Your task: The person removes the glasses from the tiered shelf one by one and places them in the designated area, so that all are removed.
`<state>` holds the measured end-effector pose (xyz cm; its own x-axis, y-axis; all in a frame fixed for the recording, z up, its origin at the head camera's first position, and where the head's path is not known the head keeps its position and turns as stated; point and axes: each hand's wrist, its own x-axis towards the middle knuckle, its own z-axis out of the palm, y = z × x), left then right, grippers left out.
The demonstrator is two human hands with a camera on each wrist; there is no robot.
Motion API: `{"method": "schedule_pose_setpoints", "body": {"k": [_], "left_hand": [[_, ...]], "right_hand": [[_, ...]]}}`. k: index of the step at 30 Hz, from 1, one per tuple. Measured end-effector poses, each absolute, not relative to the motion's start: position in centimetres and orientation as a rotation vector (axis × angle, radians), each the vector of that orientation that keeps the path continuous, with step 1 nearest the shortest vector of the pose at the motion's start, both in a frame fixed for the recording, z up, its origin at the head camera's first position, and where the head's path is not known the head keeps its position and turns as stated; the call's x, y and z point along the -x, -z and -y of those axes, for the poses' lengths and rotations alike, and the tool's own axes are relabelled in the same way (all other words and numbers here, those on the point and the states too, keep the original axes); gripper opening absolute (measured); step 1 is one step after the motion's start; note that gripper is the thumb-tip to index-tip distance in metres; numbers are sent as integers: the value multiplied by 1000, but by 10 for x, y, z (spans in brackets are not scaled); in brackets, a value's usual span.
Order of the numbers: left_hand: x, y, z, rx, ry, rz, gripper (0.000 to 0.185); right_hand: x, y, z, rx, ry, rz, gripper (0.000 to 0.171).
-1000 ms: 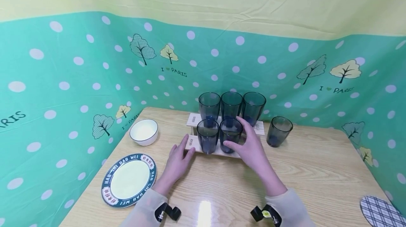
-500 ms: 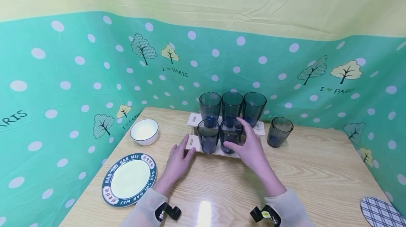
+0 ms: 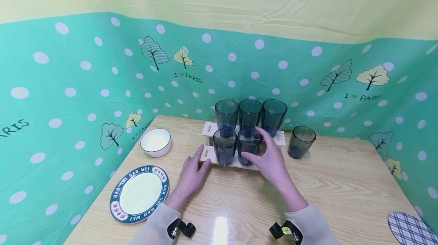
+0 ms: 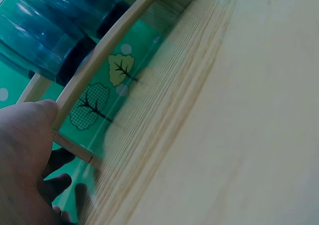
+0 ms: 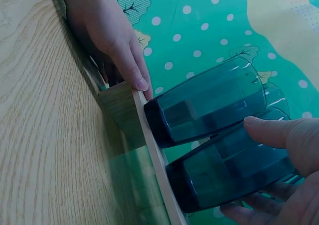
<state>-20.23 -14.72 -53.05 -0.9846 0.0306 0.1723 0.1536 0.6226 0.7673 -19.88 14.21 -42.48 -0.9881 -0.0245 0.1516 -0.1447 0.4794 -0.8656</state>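
A two-tier wooden rack [image 3: 208, 154] stands mid-table. Three dark blue translucent cups [image 3: 249, 113] sit on its back tier and two on its front tier. My right hand [image 3: 258, 147] grips the front middle cup [image 3: 246, 143], thumb on the near side and fingers round the far side. In the right wrist view that cup [image 5: 229, 175] lies between my thumb and fingers, beside the front left cup [image 5: 209, 105]. My left hand [image 3: 202, 157] rests with straight fingers against the rack's left end [image 4: 114, 50]. The front tier's right place is hidden behind my right hand.
A lone blue cup [image 3: 301, 141] stands on the table right of the rack. A white bowl [image 3: 155, 142] and a blue-rimmed plate [image 3: 139, 193] lie to the left. A plaid coaster [image 3: 408, 228] sits at the near right corner. Green dotted cloth walls surround the table.
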Motion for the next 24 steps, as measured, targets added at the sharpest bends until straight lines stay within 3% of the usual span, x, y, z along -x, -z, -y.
{"method": "schedule_pose_setpoints", "body": {"k": [24], "left_hand": [[204, 531, 149, 164, 1294, 2711, 74]], "right_hand": [[177, 405, -181, -40, -1641, 2550, 102]]}}
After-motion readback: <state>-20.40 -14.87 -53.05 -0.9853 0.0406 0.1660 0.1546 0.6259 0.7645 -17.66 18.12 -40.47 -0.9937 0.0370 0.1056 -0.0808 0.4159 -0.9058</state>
